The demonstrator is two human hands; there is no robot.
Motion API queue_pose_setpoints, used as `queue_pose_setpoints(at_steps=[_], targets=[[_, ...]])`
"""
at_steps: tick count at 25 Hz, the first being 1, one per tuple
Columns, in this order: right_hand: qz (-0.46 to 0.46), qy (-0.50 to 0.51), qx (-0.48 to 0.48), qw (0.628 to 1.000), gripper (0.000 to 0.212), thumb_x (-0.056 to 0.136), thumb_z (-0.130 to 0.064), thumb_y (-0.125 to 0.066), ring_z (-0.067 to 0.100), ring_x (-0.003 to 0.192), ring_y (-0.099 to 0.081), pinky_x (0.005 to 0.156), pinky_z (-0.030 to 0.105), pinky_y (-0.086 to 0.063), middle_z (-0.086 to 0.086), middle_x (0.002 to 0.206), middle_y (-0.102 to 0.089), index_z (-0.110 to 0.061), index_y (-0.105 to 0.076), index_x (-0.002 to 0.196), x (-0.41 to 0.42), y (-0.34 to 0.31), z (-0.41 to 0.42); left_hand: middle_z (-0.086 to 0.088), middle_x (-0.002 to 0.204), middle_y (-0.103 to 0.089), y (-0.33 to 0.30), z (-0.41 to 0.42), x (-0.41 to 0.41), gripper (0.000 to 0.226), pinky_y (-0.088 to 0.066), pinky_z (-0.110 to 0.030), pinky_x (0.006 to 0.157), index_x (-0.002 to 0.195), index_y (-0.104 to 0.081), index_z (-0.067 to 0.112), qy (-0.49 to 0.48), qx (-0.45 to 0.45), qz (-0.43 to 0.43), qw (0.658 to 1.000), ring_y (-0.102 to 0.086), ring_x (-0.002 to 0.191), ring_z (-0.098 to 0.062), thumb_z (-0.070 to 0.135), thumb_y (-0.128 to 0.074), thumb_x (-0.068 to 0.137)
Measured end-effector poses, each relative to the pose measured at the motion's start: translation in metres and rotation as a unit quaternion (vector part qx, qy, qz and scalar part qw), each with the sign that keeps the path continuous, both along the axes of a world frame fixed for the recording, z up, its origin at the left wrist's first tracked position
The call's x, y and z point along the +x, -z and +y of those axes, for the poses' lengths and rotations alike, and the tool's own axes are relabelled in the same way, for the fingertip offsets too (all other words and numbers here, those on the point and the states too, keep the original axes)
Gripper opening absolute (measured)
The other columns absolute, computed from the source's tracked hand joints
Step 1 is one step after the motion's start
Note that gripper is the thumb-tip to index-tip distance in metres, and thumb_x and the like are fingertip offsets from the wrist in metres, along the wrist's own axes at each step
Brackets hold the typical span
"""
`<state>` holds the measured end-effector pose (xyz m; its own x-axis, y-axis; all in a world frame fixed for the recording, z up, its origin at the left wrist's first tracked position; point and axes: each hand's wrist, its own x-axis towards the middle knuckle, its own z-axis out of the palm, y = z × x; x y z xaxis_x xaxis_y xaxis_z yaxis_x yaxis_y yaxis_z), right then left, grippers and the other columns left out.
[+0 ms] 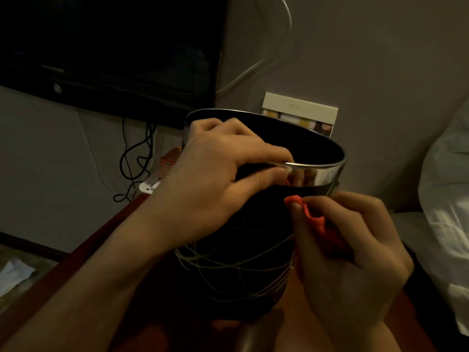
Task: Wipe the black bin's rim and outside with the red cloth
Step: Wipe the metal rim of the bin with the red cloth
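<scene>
- A dark screen is mounted on the wall at upper left, with black cables hanging below it; white bedding is seen at the right edge
- The black bin stands upright on a reddish-brown surface, in the middle of the view; pale looping lines are drawn over its lower wall, and a shiny metal band runs round its top
- The bin's inside is seen only as darkness; whether anything lies in it cannot be told
- The left hand is clamped on the near rim, fingers curled over the edge and thumb pressed on the band outside
- The right hand is closed round the bunched red cloth, a fold of which is pinched at the fingertips and held against the wall just under the band
- The step in hand is judged to be the wiping of the outside: the bin is best kept steadied by the rim, the cloth opened flatter for more contact, and the bin turned so no strip is missed
- A small card is propped against the wall behind the bin
</scene>
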<state>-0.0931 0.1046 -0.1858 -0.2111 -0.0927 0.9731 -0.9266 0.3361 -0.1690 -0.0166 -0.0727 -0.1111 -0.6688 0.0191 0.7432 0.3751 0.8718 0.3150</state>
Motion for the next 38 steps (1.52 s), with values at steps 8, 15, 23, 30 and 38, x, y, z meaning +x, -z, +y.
queue_pose_setpoints(at_steps=[8, 15, 23, 30, 38], targets=[[0.021, 0.024, 0.058, 0.998, 0.025, 0.092, -0.031, -0.073, 0.008, 0.087, -0.056, 0.081, 0.010, -0.043, -0.004, 0.107, -0.058, -0.009, -0.083, 0.095, 0.010, 0.024, -0.017, 0.021, 0.098, -0.057, 0.000, -0.017, 0.001, 0.026, -0.028, -0.026, 0.099, 0.107, -0.062, 0.047, 0.023, 0.035, -0.030, 0.999, -0.050, 0.109, -0.015, 0.052, -0.052, 0.083], [0.027, 0.027, 0.062, 0.997, 0.024, 0.090, -0.030, -0.075, 0.006, 0.090, -0.057, 0.081, 0.012, -0.044, -0.001, 0.108, -0.059, -0.009, -0.083, 0.095, 0.009, 0.025, -0.014, 0.030, 0.096, -0.055, -0.002, -0.018, 0.002, 0.023, -0.026, -0.026, 0.100, 0.108, -0.059, 0.048, 0.033, 0.014, -0.021, 0.999, -0.050, 0.107, -0.007, 0.047, -0.052, 0.086], [0.028, 0.029, 0.040, 0.998, 0.024, 0.094, -0.030, -0.074, 0.010, 0.085, -0.061, 0.080, 0.013, -0.046, -0.003, 0.103, -0.060, -0.007, -0.082, 0.097, 0.002, 0.011, -0.004, 0.024, 0.094, -0.055, 0.000, -0.018, -0.001, 0.025, -0.026, -0.021, 0.099, 0.106, -0.061, 0.049, 0.023, 0.028, -0.023, 0.999, -0.050, 0.107, -0.010, 0.052, -0.052, 0.083], [-0.003, -0.004, 0.004, 1.000, 0.019, 0.093, -0.028, -0.076, -0.001, 0.084, -0.056, 0.080, 0.008, -0.044, 0.000, 0.100, -0.059, -0.011, -0.079, 0.102, 0.001, 0.003, -0.001, 0.021, 0.091, -0.059, 0.001, -0.001, 0.003, 0.023, -0.025, -0.026, 0.099, 0.100, -0.062, 0.040, -0.023, -0.008, 0.016, 1.000, -0.048, 0.097, 0.003, 0.052, -0.055, 0.082], [-0.052, 0.033, -0.071, 0.996, 0.014, 0.098, -0.027, -0.075, 0.014, 0.089, -0.058, 0.080, 0.017, -0.046, 0.007, 0.100, -0.063, -0.018, -0.068, 0.107, -0.017, -0.016, 0.018, 0.019, 0.094, -0.056, 0.001, -0.012, -0.001, 0.012, -0.026, -0.013, 0.092, 0.089, -0.059, 0.049, -0.007, 0.034, 0.005, 0.999, -0.046, 0.103, -0.001, 0.056, -0.057, 0.080]])
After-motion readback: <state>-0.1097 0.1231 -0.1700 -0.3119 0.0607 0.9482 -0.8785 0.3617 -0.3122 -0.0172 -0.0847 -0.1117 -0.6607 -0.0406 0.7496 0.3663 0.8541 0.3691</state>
